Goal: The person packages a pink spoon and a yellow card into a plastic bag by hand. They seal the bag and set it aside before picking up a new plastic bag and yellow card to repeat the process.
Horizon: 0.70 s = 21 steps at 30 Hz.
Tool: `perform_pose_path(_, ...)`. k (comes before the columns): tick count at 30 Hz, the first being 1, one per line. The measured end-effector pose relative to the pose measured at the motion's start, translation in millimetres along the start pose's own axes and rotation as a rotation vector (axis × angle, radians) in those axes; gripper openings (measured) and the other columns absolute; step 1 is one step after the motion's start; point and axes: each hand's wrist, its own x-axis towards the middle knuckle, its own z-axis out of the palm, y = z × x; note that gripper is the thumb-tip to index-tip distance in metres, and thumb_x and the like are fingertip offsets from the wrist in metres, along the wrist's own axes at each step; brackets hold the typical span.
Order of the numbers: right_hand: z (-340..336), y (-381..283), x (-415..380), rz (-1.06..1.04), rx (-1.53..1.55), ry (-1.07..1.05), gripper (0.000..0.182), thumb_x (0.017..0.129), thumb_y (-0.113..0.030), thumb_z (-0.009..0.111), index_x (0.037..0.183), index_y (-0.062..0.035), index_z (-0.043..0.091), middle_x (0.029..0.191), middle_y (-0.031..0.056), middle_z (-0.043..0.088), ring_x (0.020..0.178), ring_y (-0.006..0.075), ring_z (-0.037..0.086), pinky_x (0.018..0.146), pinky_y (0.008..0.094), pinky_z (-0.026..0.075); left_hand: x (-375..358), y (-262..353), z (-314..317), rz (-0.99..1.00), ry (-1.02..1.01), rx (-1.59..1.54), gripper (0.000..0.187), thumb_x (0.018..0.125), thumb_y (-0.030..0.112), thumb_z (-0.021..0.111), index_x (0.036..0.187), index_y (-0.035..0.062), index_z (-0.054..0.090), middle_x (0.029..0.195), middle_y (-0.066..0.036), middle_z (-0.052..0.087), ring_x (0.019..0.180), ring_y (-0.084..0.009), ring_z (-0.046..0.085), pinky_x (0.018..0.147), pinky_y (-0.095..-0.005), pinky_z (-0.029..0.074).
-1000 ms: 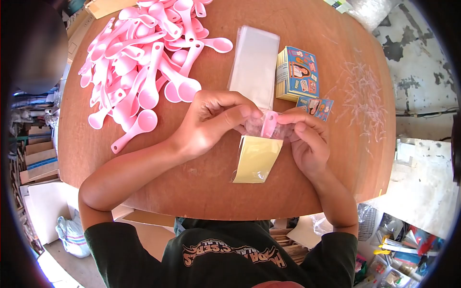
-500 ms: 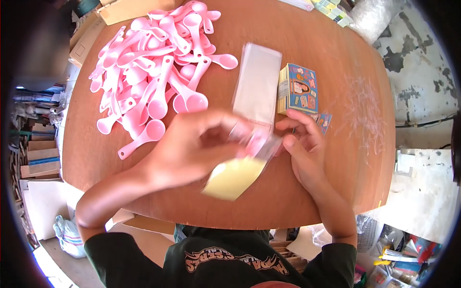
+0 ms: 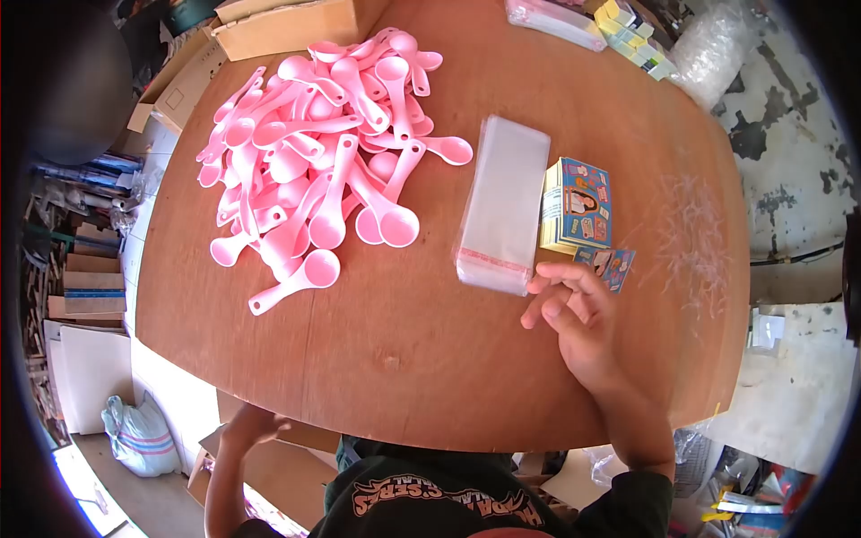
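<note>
My right hand (image 3: 574, 314) lay open on the surface (image 3: 404, 341), holding nothing, just beside the stack of clear bags (image 3: 504, 206). My left hand (image 3: 247, 426) hung down past the near edge, its grip unclear. Many pink spoons (image 3: 314, 188) waited, still unbagged, far left.

The scene is viewed from one head-worn camera, aimed steeply down at close range over the round wooden table (image 3: 404, 359).
</note>
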Motion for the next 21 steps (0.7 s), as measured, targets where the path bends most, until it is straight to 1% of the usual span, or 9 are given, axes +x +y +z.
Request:
perform_pose_path(1, 3, -1, -3, 0.017, -0.033, 0.016, 0.029, 0.090, -0.002, 0.059, 0.119, 0.0012, 0.053, 0.103, 0.0117, 0.058, 0.081, 0.0137, 0.062, 0.075, 0.0305, 0.055, -3, 23, -10, -0.070, -0.155, 0.098, 0.028, 0.084, 0.015, 0.067, 0.111, 0.0107, 0.065, 0.108, -0.015, 0.067, 0.095, -0.0279, 0.063, 0.082, -0.0348, 0.050)
perform_pose_path(2, 7, -5, -5, 0.054, -0.055, 0.041, 0.026, 0.090, 0.001, 0.058, 0.117, 0.0009, 0.055, 0.102, 0.0103, 0.058, 0.082, 0.0108, 0.061, 0.077, 0.0290, 0.055, 5, -1, 11, 0.224, -0.255, 0.214, 0.029, 0.087, 0.019, 0.064, 0.114, 0.0091, 0.063, 0.110, -0.015, 0.066, 0.098, -0.0285, 0.063, 0.085, -0.0368, 0.050)
perform_pose_path(4, 7, -4, -5, 0.027, -0.103, 0.030, 0.025, 0.091, 0.000, 0.058, 0.115, 0.0008, 0.056, 0.101, 0.0096, 0.059, 0.083, 0.0102, 0.061, 0.076, 0.0276, 0.055, -19, 65, -20, 0.506, -0.232, -0.064, 0.029, 0.089, 0.021, 0.059, 0.117, 0.0152, 0.063, 0.102, -0.012, 0.068, 0.096, -0.0278, 0.065, 0.085, -0.0378, 0.049)
perform_pose_path(6, 8, 2, -4, -0.022, -0.100, 0.032, 0.022, 0.090, 0.000, 0.059, 0.112, 0.0003, 0.057, 0.099, 0.0071, 0.060, 0.083, 0.0081, 0.060, 0.073, 0.0239, 0.055, -40, 110, -55, 0.535, -0.542, -0.146, 0.030, 0.091, 0.022, 0.058, 0.120, 0.0156, 0.061, 0.100, -0.013, 0.068, 0.090, -0.0300, 0.066, 0.080, -0.0385, 0.051)
perform_pose_path(8, 7, 5, -3, -0.026, -0.145, 0.032, 0.021, 0.090, 0.000, 0.060, 0.112, 0.0001, 0.058, 0.099, 0.0066, 0.060, 0.082, 0.0078, 0.060, 0.072, 0.0237, 0.054, -50, 138, -81, 0.812, -0.509, -0.054, 0.026, 0.092, 0.022, 0.056, 0.115, 0.0132, 0.062, 0.095, -0.013, 0.068, 0.082, -0.0316, 0.065, 0.075, -0.0390, 0.052)
perform_pose_path(10, 12, 3, -3, -0.087, -0.247, 0.084, 0.018, 0.087, 0.001, 0.063, 0.105, -0.0004, 0.062, 0.098, 0.0065, 0.061, 0.078, 0.0094, 0.060, 0.066, 0.0230, 0.052, -49, 178, -116, 0.866, -0.383, 0.071, 0.021, 0.088, 0.016, 0.059, 0.109, 0.0100, 0.063, 0.087, -0.010, 0.066, 0.080, -0.0306, 0.064, 0.071, -0.0401, 0.051)
perform_pose_path(12, 13, 1, -1, -0.271, -0.527, 0.084, 0.018, 0.085, 0.002, 0.064, 0.103, -0.0009, 0.064, 0.096, 0.0076, 0.062, 0.076, 0.0115, 0.061, 0.063, 0.0232, 0.051, -21, 202, -122, 1.221, 0.036, -0.001, 0.021, 0.081, 0.007, 0.063, 0.102, 0.0067, 0.063, 0.083, -0.010, 0.064, 0.077, -0.0298, 0.062, 0.068, -0.0406, 0.051)
perform_pose_path(16, 17, -1, 3, -0.540, -0.996, 0.102, 0.024, 0.076, 0.003, 0.070, 0.099, -0.0036, 0.069, 0.093, 0.0080, 0.062, 0.070, 0.0186, 0.056, 0.059, 0.0279, 0.044, 39, 247, -134, 1.236, 0.581, -0.071, 0.023, 0.076, -0.003, 0.067, 0.099, 0.0030, 0.065, 0.087, -0.011, 0.064, 0.081, -0.0284, 0.062, 0.070, -0.0379, 0.049)
perform_pose_path(21, 16, 4, 14, -0.689, -1.369, 0.154, 0.029, 0.072, -0.007, 0.073, 0.101, -0.0065, 0.068, 0.098, 0.0042, 0.061, 0.074, 0.0196, 0.051, 0.065, 0.0327, 0.040, 91, 266, -137, 1.233, 0.936, -0.023, 0.024, 0.075, -0.007, 0.065, 0.097, 0.0026, 0.064, 0.089, -0.009, 0.064, 0.078, -0.0261, 0.059, 0.066, -0.0358, 0.044)
